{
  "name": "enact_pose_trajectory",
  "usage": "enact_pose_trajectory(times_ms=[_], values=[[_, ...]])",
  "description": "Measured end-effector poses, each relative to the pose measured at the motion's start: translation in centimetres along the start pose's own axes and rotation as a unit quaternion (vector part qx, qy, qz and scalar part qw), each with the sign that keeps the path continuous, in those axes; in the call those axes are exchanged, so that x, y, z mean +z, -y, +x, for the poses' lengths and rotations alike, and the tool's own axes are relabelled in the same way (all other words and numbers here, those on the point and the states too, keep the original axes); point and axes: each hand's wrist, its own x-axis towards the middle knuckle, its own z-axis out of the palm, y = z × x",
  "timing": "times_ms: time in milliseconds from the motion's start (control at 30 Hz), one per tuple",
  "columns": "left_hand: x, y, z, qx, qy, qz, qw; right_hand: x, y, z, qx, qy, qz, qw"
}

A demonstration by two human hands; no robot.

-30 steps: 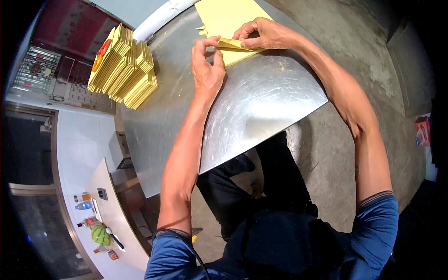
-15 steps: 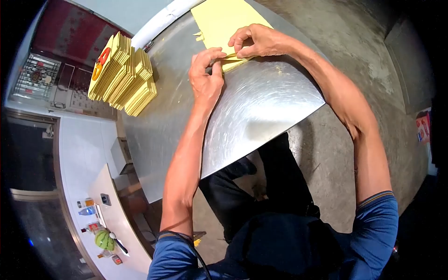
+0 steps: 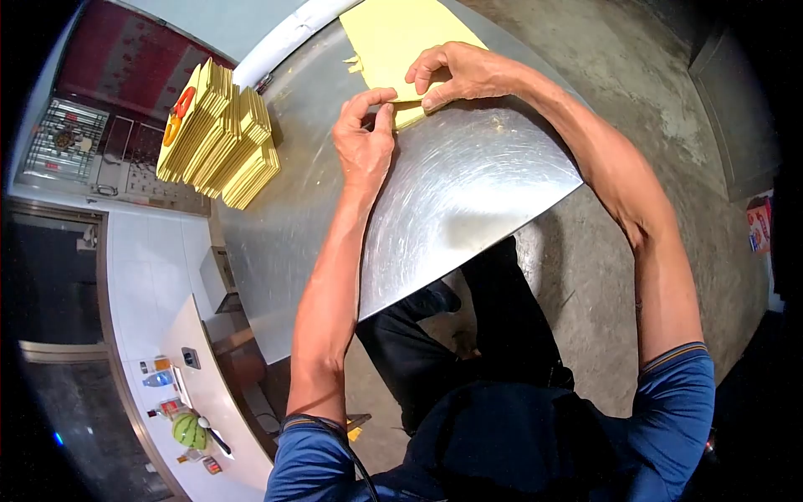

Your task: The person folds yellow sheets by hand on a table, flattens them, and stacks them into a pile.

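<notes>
A yellow paper sheet lies on the metal table, with a strip at its near end folded over. My left hand pinches the left end of that fold between thumb and fingertips. At the right, my right hand grips the same folded edge, thumb below and fingers curled above. Small torn bits of paper stick out at the sheet's left side. Whether several sheets lie under the top one, I cannot tell.
Stacks of folded yellow paper stand at the table's left, with orange-handled scissors on top. A white roll runs along the far edge. Lower left, a side table carries a watermelon and a knife.
The near edge of the yellow paper now lies flatter, as a neater fold. My left hand has shifted slightly left; my right hand has hardly moved.
</notes>
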Motion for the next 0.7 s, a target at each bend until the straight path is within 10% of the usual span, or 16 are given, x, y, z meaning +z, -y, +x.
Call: enact_pose_trajectory(times_ms=[700], values=[[-0.18,0.08,0.01,-0.007,0.011,0.027,1.000,-0.26,-0.42,0.36,0.005,0.007,0.005,1.000]])
